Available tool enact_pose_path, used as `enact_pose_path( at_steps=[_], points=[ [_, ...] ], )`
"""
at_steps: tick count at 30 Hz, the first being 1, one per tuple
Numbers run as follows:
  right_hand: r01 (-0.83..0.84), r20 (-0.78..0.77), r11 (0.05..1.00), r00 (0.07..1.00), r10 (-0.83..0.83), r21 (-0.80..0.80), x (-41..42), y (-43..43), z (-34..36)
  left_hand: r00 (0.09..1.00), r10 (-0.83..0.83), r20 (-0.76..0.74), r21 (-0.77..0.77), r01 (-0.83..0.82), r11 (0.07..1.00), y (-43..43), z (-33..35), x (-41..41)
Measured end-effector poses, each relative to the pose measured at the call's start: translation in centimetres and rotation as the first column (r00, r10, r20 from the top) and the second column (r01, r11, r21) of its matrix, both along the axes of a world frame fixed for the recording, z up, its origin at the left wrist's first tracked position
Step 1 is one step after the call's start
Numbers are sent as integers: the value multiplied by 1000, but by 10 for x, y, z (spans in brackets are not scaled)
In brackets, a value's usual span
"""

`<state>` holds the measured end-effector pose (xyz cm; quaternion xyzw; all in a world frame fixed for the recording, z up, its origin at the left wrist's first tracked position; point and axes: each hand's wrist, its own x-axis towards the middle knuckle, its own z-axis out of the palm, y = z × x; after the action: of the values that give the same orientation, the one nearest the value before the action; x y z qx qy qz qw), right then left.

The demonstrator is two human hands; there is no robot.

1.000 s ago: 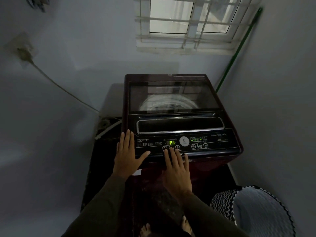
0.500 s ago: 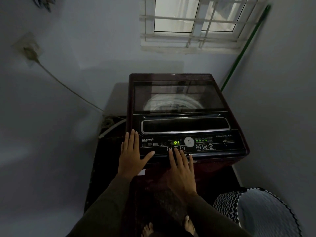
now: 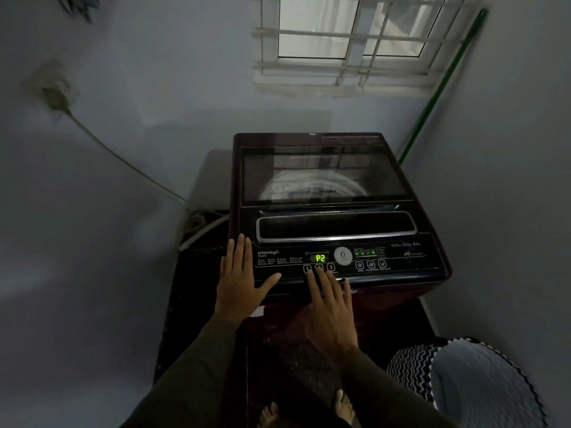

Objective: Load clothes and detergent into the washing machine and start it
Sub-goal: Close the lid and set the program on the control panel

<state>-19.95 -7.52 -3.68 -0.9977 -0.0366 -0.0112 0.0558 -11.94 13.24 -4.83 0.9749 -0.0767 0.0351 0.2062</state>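
Now the washing machine is seen standing in the corner under the window, its glass lid shut. Its display is lit with P2 (in green). The left hand is laid flat, fingers spread, on the panel's left edge. The right hand is stretched open, a fingertip set on the middle numbered button.

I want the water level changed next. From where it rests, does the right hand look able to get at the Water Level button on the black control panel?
Probably yes: the right hand already rests on the black control panel, and nothing lies between it and the Water Level button.
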Motion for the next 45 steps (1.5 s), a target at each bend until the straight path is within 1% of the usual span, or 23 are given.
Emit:
enact_pose_path(
  at_steps=[9, 15, 21, 25, 33, 38, 45],
  points=[
    [9, 22, 999, 1000, -10, 32, 2, 1, 1, 1000, -1, 17, -4, 2, 1000, 0, -1, -1],
    [21, -23, 998, 1000, -20, 62, 0, -1, 0, 1000, 1, 17, -4, -1, 1000, -1, 0, -1],
    [33, -26, 996, 999, -30, 86, 1, 2, 3, 1000, 4, 14, -21, -3, 1000, -1, -1, -1],
    [22, -14, 996, 1000, -21, 91, 4, 1, 9, 1000, 7, 12, -4, -7, 1000, -1, -1, -1],
    [5, -83, 992, 997, 5, 130, 1, -6, 9, 1000, -2, 17, 6, 2, 1000, -1, 0, -2],
    [10, -39, 993, 999, -6, 119, -3, -6, 7, 1000, -4, 7, 0, 4, 1000, 0, -1, -1],
    [52, -52, 979, 998, -42, 197, 0, 5, 10, 1000, 5, 24, -9, -5, 1000, -1, 0, -2]
  ],
)
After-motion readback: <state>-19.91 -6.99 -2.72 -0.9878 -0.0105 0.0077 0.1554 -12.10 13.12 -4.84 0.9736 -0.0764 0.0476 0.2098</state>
